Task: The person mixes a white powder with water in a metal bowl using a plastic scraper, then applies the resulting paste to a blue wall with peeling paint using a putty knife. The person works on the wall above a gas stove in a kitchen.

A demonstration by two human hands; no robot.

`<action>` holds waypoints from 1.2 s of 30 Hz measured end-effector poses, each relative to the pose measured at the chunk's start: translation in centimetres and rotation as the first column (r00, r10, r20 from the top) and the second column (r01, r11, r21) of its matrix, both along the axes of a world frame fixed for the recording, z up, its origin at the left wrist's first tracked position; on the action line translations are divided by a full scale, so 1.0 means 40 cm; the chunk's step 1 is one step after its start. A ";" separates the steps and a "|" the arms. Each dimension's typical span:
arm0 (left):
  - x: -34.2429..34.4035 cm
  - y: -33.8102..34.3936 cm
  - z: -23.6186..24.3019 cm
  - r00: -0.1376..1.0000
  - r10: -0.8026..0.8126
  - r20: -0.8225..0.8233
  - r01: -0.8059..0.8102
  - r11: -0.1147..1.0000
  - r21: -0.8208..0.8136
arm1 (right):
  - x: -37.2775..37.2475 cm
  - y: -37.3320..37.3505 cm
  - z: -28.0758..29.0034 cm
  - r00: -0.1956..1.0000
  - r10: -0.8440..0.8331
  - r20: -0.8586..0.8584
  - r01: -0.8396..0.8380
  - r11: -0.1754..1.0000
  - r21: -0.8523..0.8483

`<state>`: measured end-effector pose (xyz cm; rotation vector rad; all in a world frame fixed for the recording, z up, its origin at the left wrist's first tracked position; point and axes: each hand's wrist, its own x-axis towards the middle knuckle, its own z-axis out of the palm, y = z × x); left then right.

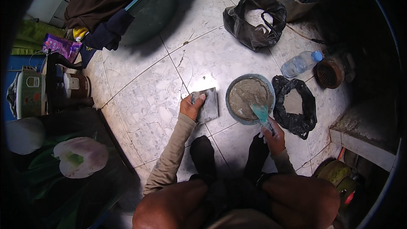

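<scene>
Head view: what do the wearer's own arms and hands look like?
The left hand and right hand are ungloved. The left sleeve is long, plain tan-brown, reaching the wrist; the right sleeve, only partly visible, looks similar. No cables show.

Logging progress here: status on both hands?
Left hand holding grey plate. Right hand gripping teal scraper over grey mix in bowl. Black bag just right of bowl.

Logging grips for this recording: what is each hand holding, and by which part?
Left hand: square plate, by its left edge. Right hand: scraper, by its handle.
</scene>
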<state>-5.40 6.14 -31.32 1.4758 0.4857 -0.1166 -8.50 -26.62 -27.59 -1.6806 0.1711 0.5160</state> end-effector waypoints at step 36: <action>-0.008 -0.230 0.142 0.966 0.258 0.006 -0.214 0.814 -0.540 | 0.046 0.032 0.032 0.801 0.272 0.533 -0.067 0.926 -0.372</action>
